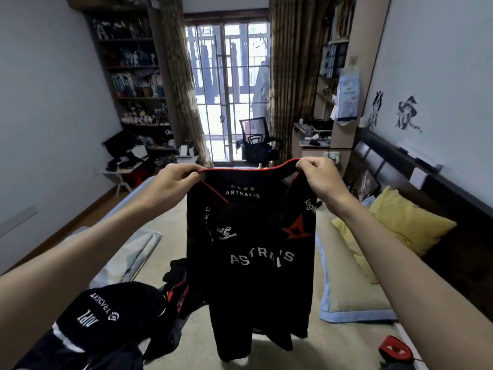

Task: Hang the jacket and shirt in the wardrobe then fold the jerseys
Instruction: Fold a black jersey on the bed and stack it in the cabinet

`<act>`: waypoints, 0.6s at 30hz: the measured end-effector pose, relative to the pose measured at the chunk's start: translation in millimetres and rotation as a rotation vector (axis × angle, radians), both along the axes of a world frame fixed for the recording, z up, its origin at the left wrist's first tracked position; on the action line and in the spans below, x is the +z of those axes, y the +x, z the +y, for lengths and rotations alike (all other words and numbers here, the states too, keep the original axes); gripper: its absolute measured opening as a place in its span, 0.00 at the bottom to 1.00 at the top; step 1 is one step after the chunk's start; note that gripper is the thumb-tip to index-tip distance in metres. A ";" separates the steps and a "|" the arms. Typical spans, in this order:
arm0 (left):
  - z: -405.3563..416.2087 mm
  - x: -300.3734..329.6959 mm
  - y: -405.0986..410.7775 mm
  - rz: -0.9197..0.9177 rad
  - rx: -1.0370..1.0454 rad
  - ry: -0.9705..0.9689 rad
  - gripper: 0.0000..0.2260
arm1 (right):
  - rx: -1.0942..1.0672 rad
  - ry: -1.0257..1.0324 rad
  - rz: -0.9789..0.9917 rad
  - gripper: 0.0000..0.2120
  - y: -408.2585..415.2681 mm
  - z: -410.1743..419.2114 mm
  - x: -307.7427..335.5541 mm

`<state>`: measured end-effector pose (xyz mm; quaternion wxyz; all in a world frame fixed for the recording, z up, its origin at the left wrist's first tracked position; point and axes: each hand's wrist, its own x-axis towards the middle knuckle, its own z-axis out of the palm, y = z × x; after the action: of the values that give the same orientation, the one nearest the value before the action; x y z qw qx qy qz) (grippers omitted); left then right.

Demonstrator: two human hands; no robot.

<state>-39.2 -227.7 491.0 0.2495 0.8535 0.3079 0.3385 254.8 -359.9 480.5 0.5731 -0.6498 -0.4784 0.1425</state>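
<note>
A black jersey [253, 276] with red trim and white "ASTRALIS" lettering hangs in the air above the bed, front side toward me. My left hand [176, 182] pinches its left shoulder, and my right hand [320, 177] pinches its right shoulder. The hem dangles just above the mattress. Another black jersey [106, 316] with white print lies crumpled at the lower left of the bed. More dark clothing with red patches [178, 287] sits bunched beside it, partly hidden behind the held jersey.
The bed mat [266, 353] fills the foreground. A yellow pillow [394, 225] and a blue-edged pillow [352, 303] lie to the right, and a folded light-blue blanket [128, 255] to the left. A red-black item [394, 351] sits lower right. An office chair [256, 140] stands by the window.
</note>
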 end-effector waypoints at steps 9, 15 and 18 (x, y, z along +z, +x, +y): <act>-51.6 1.0 -12.4 0.196 -0.121 0.356 0.13 | 0.370 -0.326 -0.007 0.13 -4.4 -122.4 0.1; -85.1 6.5 -36.2 0.186 -0.256 0.145 0.31 | 0.240 -0.301 -0.027 0.24 -25.3 -188.1 3.0; -110.8 7.1 -53.8 0.175 -0.352 0.045 0.30 | 0.232 -0.299 -0.017 0.34 -45.0 -219.8 -2.4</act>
<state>-93.0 -338.5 498.1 0.2579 0.9257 0.1666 0.2208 209.8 -579.7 478.1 0.4456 -0.6695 -0.5286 0.2718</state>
